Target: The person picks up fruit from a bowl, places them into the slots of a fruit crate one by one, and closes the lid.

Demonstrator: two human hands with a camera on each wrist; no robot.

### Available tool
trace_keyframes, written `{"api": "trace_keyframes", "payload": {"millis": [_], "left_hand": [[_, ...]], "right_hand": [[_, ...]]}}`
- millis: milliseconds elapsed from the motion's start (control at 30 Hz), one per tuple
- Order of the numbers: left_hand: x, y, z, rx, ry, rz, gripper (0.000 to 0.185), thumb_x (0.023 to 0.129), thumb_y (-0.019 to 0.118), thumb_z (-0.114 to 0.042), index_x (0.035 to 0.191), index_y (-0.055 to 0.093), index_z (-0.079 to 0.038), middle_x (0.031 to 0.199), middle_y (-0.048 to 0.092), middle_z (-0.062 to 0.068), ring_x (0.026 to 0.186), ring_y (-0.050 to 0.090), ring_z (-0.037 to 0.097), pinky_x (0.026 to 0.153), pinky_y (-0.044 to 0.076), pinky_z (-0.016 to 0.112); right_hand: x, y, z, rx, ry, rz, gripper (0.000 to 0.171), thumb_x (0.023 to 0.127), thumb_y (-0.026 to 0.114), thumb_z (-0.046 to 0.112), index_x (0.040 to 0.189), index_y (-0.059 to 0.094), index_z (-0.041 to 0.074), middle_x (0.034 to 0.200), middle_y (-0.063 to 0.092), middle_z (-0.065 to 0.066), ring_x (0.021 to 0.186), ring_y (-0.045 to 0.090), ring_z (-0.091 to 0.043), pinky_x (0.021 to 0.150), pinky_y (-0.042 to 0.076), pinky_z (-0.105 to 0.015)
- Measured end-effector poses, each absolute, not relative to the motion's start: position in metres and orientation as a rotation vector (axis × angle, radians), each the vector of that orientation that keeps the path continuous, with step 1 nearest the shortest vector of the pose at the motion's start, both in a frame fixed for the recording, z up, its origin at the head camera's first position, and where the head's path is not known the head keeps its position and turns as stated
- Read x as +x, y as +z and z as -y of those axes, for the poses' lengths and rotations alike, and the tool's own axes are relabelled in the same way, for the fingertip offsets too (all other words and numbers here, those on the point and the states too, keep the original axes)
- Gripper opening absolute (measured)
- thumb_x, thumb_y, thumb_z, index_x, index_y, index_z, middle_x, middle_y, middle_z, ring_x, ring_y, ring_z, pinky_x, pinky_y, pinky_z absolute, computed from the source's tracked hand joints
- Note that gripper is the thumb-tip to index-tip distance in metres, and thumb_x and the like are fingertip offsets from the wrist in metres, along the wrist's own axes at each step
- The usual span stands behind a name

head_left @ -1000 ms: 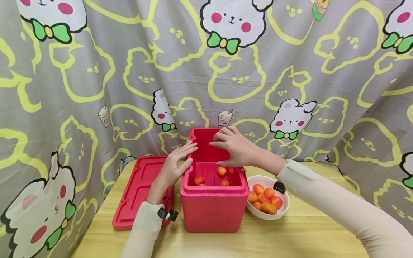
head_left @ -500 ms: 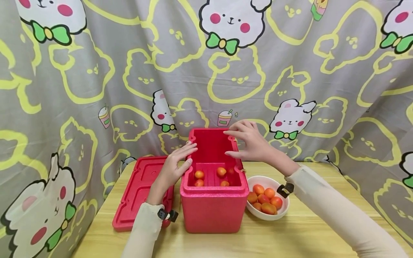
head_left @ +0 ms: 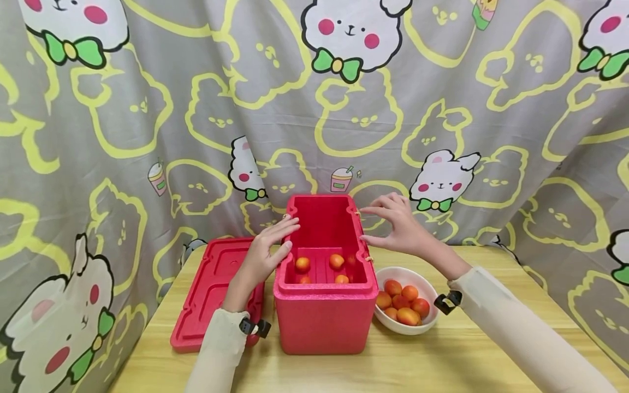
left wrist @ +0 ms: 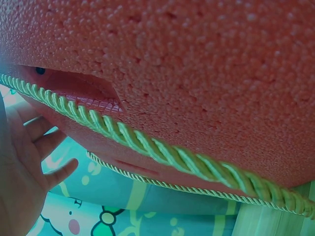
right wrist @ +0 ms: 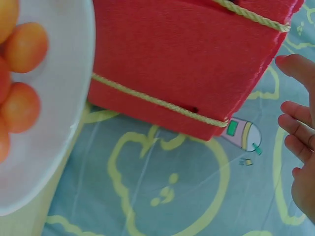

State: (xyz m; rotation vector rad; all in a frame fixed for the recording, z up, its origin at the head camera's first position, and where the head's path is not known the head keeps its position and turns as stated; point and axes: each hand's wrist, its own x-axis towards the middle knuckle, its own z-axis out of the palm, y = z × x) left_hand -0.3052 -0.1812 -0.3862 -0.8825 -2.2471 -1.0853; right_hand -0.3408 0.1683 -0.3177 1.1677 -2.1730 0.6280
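Left hand: fingers straight, flat against the red foam box on its left wall.
Right hand: open, empty, just right of the box rim.
Tomatoes: inside the box; more in the white bowl right of it.
Risk: a sleeve could nudge the bowl, I judge.

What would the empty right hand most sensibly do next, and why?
Probably drop to the white bowl and pick up another orange fruit. The right hand hovers open beside the red box, holding nothing; a few fruits already lie inside the box, more sit in the bowl, and the left hand rests against the box.
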Motion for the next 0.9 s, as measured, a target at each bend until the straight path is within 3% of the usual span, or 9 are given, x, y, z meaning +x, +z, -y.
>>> {"api": "trace_keyframes", "payload": {"millis": [633,900], "left_hand": [[-0.307,-0.387,0.182,-0.878,-1.106,2.246,0.047,0.097,0.061,-0.026,0.143,0.060,-0.016,0.153,0.055,0.003,0.150,0.041,0.024,0.116,0.037,0.063],[-0.307,-0.387,0.181,-0.889,-1.104,2.240,0.047,0.097,0.061,-0.025,0.143,0.060,-0.011,0.152,0.055,0.006,0.149,0.042,0.028,0.116,0.036,0.065]], "right_hand": [[-0.338,-0.375,-0.204,1.129,0.568,2.274,0.043,0.066,0.093,0.021,0.106,0.078,0.011,0.100,0.067,-0.004,0.098,0.049,-0.018,0.083,0.032,-0.043],[-0.328,-0.396,-0.211,1.160,0.552,2.382,0.037,0.069,0.091,0.023,0.102,0.078,0.012,0.096,0.066,0.003,0.098,0.049,-0.013,0.086,0.032,-0.043]]}}
